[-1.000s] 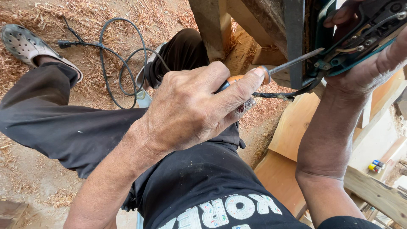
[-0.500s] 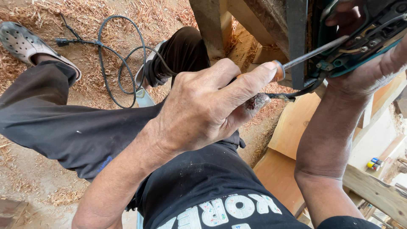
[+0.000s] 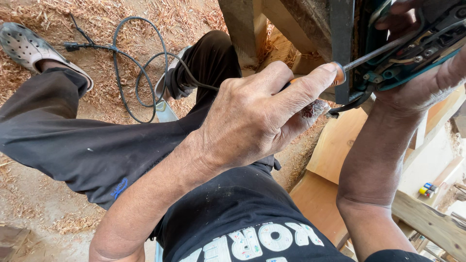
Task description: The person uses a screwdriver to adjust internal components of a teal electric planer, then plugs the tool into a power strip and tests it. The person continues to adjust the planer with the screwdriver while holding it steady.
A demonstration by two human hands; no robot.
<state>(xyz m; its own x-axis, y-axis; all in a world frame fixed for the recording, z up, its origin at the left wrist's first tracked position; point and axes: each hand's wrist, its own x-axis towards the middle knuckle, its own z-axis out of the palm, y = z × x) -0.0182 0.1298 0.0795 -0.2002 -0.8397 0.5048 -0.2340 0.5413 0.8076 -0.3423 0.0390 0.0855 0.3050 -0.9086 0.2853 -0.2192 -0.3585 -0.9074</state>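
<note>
My left hand (image 3: pixel 262 116) is closed around a screwdriver (image 3: pixel 369 56) with an orange handle, index finger stretched along it. The metal shaft points up and right into the opened body of a teal and black power tool (image 3: pixel 417 43). My right hand (image 3: pixel 427 77) cups that tool from below and holds it up at the top right. Wires and inner parts show inside the tool's housing. A black cord (image 3: pixel 347 106) hangs from the tool beneath my left fingers.
I sit over a floor strewn with sawdust and wood shavings (image 3: pixel 43 9). A coiled black cable (image 3: pixel 141 73) lies by my legs, a grey perforated clog (image 3: pixel 29 46) on one foot. Wooden posts (image 3: pixel 245 29) rise ahead; boards (image 3: pixel 340 145) lie at right.
My left hand has pushed the screwdriver up and to the right, so its tip now sits deeper in the tool. The right hand and tool stay nearly where they were.
</note>
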